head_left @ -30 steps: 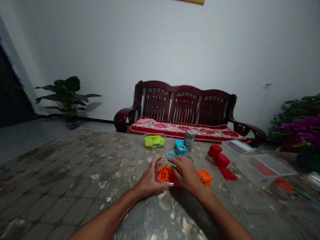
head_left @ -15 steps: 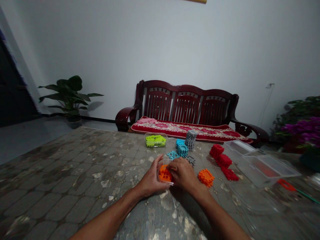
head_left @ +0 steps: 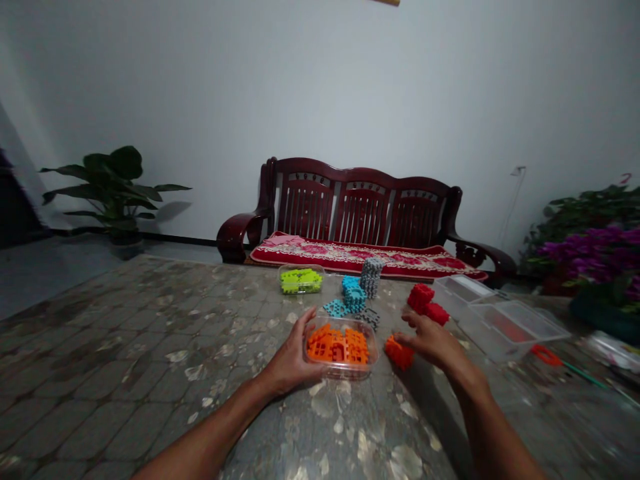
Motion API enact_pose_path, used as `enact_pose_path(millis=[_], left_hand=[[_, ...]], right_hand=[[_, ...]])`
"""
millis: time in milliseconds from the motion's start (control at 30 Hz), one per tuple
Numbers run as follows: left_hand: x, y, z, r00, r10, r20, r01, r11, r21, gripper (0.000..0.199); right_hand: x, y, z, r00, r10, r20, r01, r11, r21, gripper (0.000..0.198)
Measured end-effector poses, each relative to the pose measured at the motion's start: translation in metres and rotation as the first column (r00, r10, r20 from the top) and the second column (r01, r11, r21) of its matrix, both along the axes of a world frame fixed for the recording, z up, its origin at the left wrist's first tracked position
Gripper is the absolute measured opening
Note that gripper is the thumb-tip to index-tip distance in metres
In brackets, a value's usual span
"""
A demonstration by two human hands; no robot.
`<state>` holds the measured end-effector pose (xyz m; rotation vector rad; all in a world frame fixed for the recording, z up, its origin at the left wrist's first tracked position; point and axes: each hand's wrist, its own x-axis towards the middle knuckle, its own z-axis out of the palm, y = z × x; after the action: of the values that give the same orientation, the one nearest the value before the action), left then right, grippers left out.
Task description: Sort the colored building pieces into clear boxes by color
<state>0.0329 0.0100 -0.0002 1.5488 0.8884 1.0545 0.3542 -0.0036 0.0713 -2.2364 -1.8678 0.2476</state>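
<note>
My left hand (head_left: 296, 353) is closed on the left side of a clear plastic box (head_left: 345, 373) that stands on the table. Orange toothed building pieces (head_left: 337, 345) lie inside it. To the right, my right hand (head_left: 430, 339) reaches over a stack of orange pieces (head_left: 399, 353), fingers apart; its thumb side overlaps the stack, and I cannot tell if it touches. Just behind the box are flat blue pieces (head_left: 336, 308), a blue stack (head_left: 355, 299), flat grey pieces (head_left: 369, 317) and a tall grey stack (head_left: 371, 277).
A clear box of lime-green pieces (head_left: 301, 281) stands farther back. Red stacks (head_left: 421, 295) sit beyond my right hand, partly hidden. Translucent containers (head_left: 520, 327) and an orange-handled tool (head_left: 546, 355) lie at the right. A wooden bench (head_left: 350, 180) stands behind the table (head_left: 150, 373).
My right hand has left the box and moved right to the orange stack, its fingers opening. The box of orange pieces now shows fully, with my left hand still on it. The view has turned slightly right.
</note>
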Motion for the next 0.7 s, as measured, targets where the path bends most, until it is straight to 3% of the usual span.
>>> enact_pose_path(millis=[100, 233, 433, 600, 700], left_hand=[[0.0, 0.001, -0.003, 1.0, -0.007, 0.014, 0.006, 1.0, 0.004, 0.126], [-0.001, 0.002, -0.004, 1.0, -0.01, 0.027, 0.01, 1.0, 0.0, 0.125], [-0.001, 0.001, -0.003, 1.0, -0.009, 0.02, 0.009, 1.0, -0.011, 0.127], [-0.001, 0.002, -0.005, 1.0, -0.011, 0.019, 0.01, 1.0, 0.03, 0.123], [-0.001, 0.001, -0.003, 1.0, -0.024, 0.008, 0.024, 0.999, 0.031, 0.123]], right_hand=[[-0.005, -0.005, 0.007, 0.999, -0.003, 0.045, 0.009, 0.992, -0.124, 0.067], [-0.021, -0.012, 0.016, 0.993, 0.036, 0.117, -0.014, 0.982, -0.19, 0.072], [-0.031, -0.016, 0.02, 0.977, 0.037, 0.211, 0.011, 0.975, -0.221, 0.055], [-0.029, -0.017, 0.023, 0.972, 0.033, 0.234, -0.007, 0.994, -0.111, 0.053], [-0.036, -0.019, 0.024, 0.984, 0.122, 0.128, -0.128, 0.991, 0.035, 0.056]])
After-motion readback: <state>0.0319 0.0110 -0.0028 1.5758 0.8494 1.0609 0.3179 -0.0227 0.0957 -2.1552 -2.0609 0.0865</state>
